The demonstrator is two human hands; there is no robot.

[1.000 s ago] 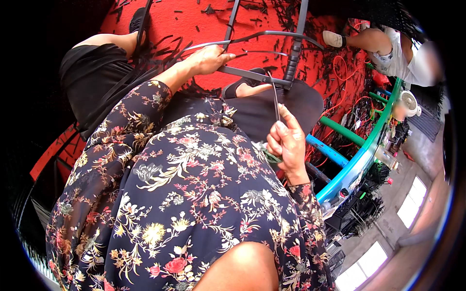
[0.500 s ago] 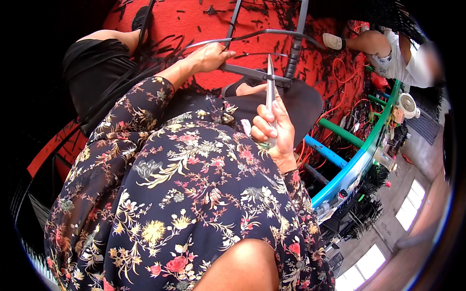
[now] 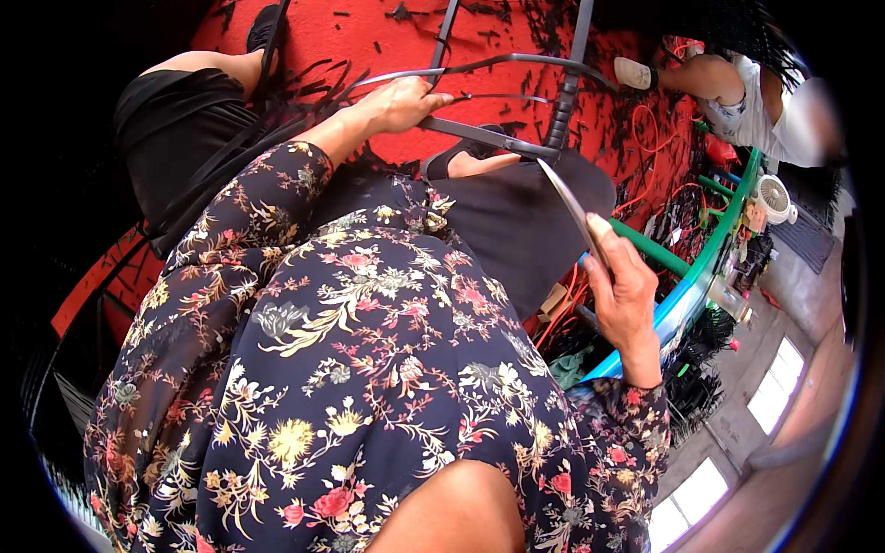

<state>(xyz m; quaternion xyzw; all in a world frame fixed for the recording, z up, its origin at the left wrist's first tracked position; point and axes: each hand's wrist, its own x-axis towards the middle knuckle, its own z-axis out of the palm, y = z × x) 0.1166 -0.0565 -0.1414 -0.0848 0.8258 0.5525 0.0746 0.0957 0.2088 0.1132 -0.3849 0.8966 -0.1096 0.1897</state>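
Note:
My left hand (image 3: 402,104) is closed around the left end of a flat dark bar (image 3: 484,135), part of a dark frame. A thin strip (image 3: 507,97) runs rightward from beside its fingertips. The bar meets an upright wrapped in ridged black strip (image 3: 560,115) at the corner. Below and right of that corner, my right hand (image 3: 627,288) grips a pointed metal blade (image 3: 567,198); its handle is hidden by the hand. The tip points up and left, close under the corner. A curved band (image 3: 498,62) crosses the frame further away.
Black strip scraps (image 3: 406,17) litter the red surface (image 3: 359,37). A green and blue curved rail (image 3: 687,295) stands at my right, with a white fan (image 3: 772,198) beyond it. Another person (image 3: 737,101) sits at the far right. Red cord (image 3: 645,129) lies nearby.
My right hand has moved right and toward me, drawing the blade away from the frame's bar and tilting it left. The left hand has stayed at the bar.

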